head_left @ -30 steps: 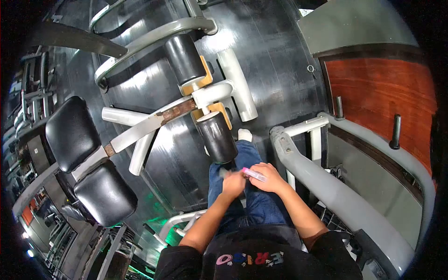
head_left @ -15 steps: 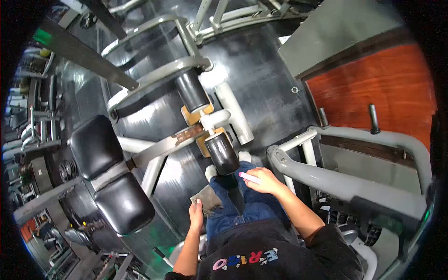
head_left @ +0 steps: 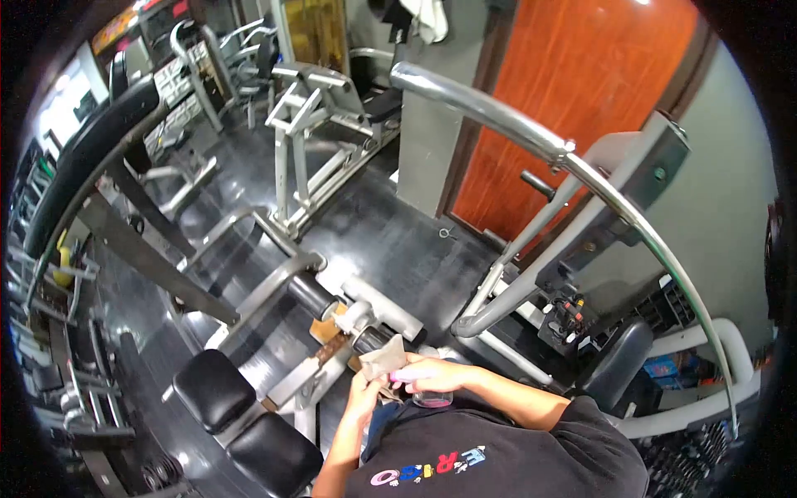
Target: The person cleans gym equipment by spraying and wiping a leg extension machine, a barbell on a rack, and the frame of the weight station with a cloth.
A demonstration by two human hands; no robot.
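Observation:
A grey-beige cloth (head_left: 384, 358) is held up in front of the torso, with my left hand (head_left: 364, 397) closed on its lower left part. Close beside it, my right hand (head_left: 432, 374) has its fingers wrapped round the pink and white top of a bottle (head_left: 433, 399). The clear body of this bottle hangs below the hand, partly hidden by it. Both hands are nearly touching at the cloth. Just beyond them is a black roller pad (head_left: 370, 339) of the gym machine, partly covered by the cloth.
Black seat pads (head_left: 214, 390) lie at the lower left. A curved chrome bar (head_left: 498, 124) arches over the right side. A machine frame (head_left: 573, 224) stands at the right, before a reddish door (head_left: 573, 83). More machines stand at the back.
The view has tilted up towards the room. Both hands have come together, and the cloth has been raised from beside the legs to the bottle top.

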